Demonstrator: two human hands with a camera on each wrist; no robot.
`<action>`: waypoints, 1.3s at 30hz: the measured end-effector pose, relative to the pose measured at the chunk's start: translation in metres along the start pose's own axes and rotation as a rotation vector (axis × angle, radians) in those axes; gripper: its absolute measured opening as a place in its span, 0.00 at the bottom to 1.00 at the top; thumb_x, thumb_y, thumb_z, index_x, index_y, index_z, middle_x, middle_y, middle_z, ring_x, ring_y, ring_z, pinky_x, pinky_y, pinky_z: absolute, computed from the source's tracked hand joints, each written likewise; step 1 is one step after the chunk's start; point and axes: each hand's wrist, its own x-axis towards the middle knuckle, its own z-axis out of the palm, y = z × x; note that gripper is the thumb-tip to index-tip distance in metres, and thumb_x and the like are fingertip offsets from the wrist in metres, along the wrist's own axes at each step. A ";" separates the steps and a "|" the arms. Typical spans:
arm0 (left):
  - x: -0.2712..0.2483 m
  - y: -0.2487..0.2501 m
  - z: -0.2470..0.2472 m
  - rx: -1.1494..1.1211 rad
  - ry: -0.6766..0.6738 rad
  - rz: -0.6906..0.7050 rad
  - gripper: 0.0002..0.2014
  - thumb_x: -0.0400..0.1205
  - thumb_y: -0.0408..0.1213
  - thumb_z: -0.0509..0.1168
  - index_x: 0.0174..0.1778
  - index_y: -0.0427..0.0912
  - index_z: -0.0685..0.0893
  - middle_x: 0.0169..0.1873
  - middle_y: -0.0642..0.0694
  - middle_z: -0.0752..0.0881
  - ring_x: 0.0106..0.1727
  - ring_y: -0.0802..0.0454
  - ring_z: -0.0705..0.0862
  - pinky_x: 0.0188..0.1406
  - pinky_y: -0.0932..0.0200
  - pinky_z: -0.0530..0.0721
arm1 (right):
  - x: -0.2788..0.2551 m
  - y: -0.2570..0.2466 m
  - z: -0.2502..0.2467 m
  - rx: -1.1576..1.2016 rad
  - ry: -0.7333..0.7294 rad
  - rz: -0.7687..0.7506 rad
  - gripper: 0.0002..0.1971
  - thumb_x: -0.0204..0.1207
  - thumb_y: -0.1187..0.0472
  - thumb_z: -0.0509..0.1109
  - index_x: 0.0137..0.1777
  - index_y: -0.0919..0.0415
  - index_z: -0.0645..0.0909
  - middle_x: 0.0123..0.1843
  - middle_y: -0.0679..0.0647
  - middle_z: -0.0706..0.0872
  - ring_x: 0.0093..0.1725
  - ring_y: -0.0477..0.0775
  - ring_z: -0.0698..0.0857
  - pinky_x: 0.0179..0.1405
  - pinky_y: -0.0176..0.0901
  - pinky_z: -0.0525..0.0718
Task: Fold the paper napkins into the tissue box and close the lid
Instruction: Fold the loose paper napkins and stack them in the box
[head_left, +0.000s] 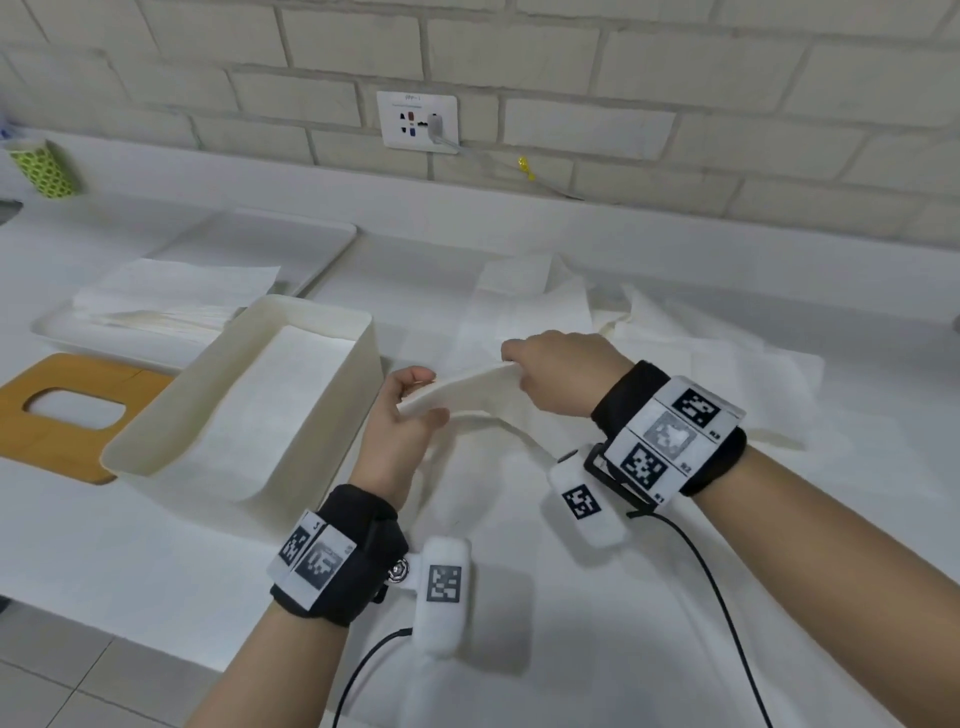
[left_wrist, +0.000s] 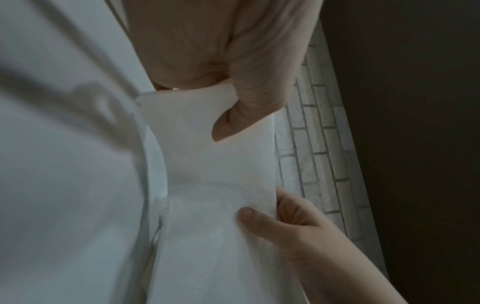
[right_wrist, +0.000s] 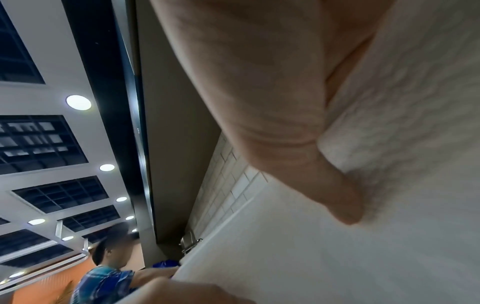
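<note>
A folded white paper napkin (head_left: 462, 387) hangs in the air between both hands, just right of the open white tissue box (head_left: 332, 322). My left hand (head_left: 415, 400) pinches its left end between thumb and fingers. My right hand (head_left: 524, 364) grips its right end. The box holds a folded napkin lying flat (head_left: 280, 395). The wooden lid (head_left: 62, 457) with an oval slot lies left of the box. In the left wrist view the napkin (left_wrist: 221, 164) stretches from my left thumb (left_wrist: 233, 121) to my right hand (left_wrist: 259, 216). The right wrist view shows the napkin (right_wrist: 415, 102) against my right thumb (right_wrist: 345, 203).
A white tray (head_left: 67, 332) behind the lid carries a stack of napkins (head_left: 171, 296). Several unfolded napkins (head_left: 701, 353) lie spread on the counter to the right. A green patterned cup (head_left: 44, 169) stands at the far left. A wall socket (head_left: 418, 122) is behind. Another person (right_wrist: 109, 275) shows in the right wrist view.
</note>
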 end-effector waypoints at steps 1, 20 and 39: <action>0.001 -0.001 0.001 -0.019 0.001 -0.004 0.18 0.75 0.13 0.58 0.49 0.41 0.74 0.40 0.47 0.78 0.39 0.52 0.77 0.30 0.70 0.78 | 0.000 -0.002 0.001 -0.002 -0.013 -0.011 0.14 0.79 0.68 0.55 0.64 0.60 0.70 0.55 0.57 0.79 0.50 0.61 0.80 0.37 0.45 0.67; 0.011 0.006 0.004 -0.091 -0.029 -0.034 0.39 0.74 0.34 0.74 0.76 0.39 0.59 0.65 0.40 0.80 0.65 0.46 0.82 0.63 0.51 0.81 | 0.001 -0.005 0.015 0.883 0.294 0.046 0.15 0.83 0.58 0.61 0.65 0.63 0.75 0.59 0.56 0.84 0.59 0.54 0.81 0.56 0.42 0.77; -0.002 0.028 0.006 0.255 -0.124 0.285 0.20 0.84 0.24 0.57 0.62 0.49 0.59 0.57 0.59 0.74 0.56 0.72 0.77 0.54 0.76 0.79 | 0.001 -0.034 0.019 1.406 0.227 0.177 0.15 0.86 0.60 0.49 0.71 0.61 0.57 0.62 0.50 0.73 0.62 0.50 0.75 0.65 0.44 0.73</action>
